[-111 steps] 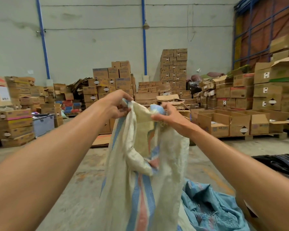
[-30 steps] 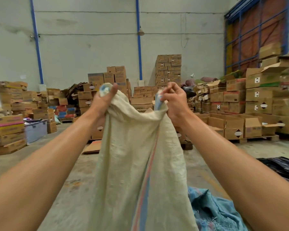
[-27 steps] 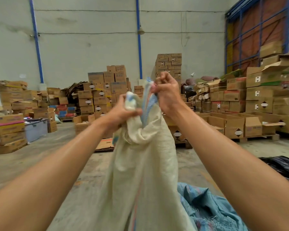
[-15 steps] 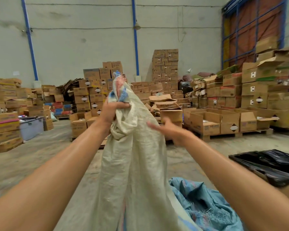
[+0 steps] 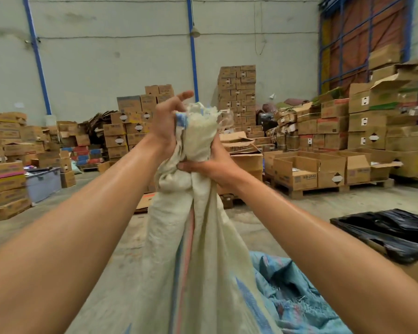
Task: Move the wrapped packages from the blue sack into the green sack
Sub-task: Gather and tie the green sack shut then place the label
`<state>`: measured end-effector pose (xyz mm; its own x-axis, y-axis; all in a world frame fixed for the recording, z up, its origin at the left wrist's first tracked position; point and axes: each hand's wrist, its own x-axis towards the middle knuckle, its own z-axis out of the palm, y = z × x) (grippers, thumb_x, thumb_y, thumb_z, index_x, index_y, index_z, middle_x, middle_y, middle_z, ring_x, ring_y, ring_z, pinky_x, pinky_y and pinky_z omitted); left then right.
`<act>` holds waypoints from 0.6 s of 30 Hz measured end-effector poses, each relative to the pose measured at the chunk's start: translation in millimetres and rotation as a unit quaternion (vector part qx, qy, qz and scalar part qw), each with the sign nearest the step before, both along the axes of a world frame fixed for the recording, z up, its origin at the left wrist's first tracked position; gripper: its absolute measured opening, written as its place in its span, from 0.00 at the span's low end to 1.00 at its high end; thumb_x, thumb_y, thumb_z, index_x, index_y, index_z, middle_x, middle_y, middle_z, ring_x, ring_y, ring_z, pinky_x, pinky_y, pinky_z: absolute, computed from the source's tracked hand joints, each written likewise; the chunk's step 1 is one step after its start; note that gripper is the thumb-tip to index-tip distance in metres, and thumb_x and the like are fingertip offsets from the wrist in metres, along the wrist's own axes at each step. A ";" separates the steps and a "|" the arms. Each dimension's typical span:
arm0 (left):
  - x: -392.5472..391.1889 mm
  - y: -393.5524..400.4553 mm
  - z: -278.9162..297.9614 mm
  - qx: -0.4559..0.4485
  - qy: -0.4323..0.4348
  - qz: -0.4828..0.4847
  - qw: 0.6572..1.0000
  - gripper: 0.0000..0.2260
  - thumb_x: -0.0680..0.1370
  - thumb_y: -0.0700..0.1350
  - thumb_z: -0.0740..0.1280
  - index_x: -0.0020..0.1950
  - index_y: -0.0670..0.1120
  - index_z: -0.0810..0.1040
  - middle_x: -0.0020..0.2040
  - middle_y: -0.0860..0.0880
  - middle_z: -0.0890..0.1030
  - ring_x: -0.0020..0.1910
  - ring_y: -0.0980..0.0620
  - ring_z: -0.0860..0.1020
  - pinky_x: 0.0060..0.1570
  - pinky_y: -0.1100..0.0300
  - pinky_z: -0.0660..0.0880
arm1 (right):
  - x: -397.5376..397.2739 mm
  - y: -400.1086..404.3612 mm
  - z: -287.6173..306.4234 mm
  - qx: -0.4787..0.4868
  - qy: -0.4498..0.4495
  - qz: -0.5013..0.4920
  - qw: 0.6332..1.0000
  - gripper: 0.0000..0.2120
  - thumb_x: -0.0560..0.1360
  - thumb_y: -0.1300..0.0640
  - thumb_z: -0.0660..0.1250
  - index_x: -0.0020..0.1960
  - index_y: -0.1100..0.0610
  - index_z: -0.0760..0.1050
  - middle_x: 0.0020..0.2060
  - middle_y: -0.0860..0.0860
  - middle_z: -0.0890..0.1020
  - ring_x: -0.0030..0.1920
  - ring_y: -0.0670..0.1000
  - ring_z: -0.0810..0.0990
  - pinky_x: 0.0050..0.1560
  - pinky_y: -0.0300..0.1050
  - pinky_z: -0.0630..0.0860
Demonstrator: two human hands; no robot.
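Seemingly near done: right hand clamps the bunched neck of the pale striped sack; left hand holds its top, forefinger loose. Blue sack slumps beside. No packages visible.

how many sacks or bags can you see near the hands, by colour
pale sack with blue and red stripes, gripped by left hand and right hand: 1
blue sack on the floor: 1
black plastic bag at right: 1
total: 3
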<state>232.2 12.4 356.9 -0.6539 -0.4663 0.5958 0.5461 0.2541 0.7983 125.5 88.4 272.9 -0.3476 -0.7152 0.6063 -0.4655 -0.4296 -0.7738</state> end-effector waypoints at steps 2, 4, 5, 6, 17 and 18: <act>-0.5 1.1 1.4 0.018 -0.018 -0.005 1.000 0.18 0.69 0.43 0.63 0.59 0.46 0.78 0.52 0.44 0.78 0.51 0.46 0.78 0.47 0.56 0.77 | 1.2 -3.4 -4.5 -0.016 -0.007 -0.059 0.998 0.28 0.67 0.59 0.80 0.63 0.54 0.73 0.54 0.48 0.82 0.54 0.46 0.82 0.55 0.41 0.80; 3.3 -9.0 -7.9 -0.041 -0.033 0.077 0.996 0.18 0.71 0.50 0.67 0.60 0.49 0.78 0.56 0.48 0.81 0.52 0.47 0.81 0.46 0.55 0.78 | -4.6 -5.3 -5.7 -0.030 -0.037 -0.109 0.993 0.15 0.70 0.54 0.78 0.55 0.54 0.79 0.49 0.50 0.85 0.51 0.49 0.84 0.54 0.45 0.81; 9.9 -16.4 -17.7 -0.075 -0.021 0.135 0.988 0.20 0.72 0.54 0.69 0.63 0.51 0.76 0.58 0.48 0.81 0.54 0.47 0.82 0.46 0.53 0.80 | -8.1 -6.3 -4.4 -0.030 -0.053 -0.143 0.988 0.15 0.70 0.48 0.77 0.53 0.54 0.80 0.48 0.50 0.85 0.51 0.51 0.84 0.54 0.47 0.81; 16.0 -28.0 -31.2 -0.090 -0.004 0.186 0.978 0.24 0.72 0.58 0.71 0.65 0.52 0.74 0.59 0.48 0.80 0.55 0.48 0.81 0.48 0.51 0.80 | -10.6 -5.1 -1.5 -0.023 -0.066 -0.180 0.981 0.20 0.68 0.41 0.76 0.53 0.53 0.81 0.47 0.49 0.85 0.50 0.52 0.84 0.54 0.50 0.81; -0.5 -26.0 -195.9 0.078 -0.229 0.254 0.937 0.64 0.54 0.63 0.82 0.78 0.61 0.41 0.78 0.45 0.56 0.77 0.41 0.56 0.74 0.39 0.53 | -2.6 -18.7 38.5 -0.009 -0.210 -0.147 0.967 0.19 0.74 0.40 0.65 0.54 0.55 0.76 0.50 0.52 0.82 0.51 0.54 0.80 0.59 0.55 0.76; -6.7 -27.5 -195.2 0.107 -0.219 0.172 0.955 0.63 0.54 0.62 0.83 0.79 0.57 0.47 0.75 0.47 0.65 0.72 0.45 0.66 0.73 0.44 0.61 | -5.8 -20.1 36.9 -0.024 -0.243 -0.096 0.965 0.23 0.72 0.42 0.67 0.59 0.56 0.77 0.53 0.54 0.83 0.53 0.56 0.82 0.60 0.57 0.77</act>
<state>225.5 -15.1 161.7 -0.6054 -0.7780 0.1679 0.0619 0.1642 0.9845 119.7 68.3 309.8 -0.7223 -0.5852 0.3686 -0.1266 -0.4121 -0.9023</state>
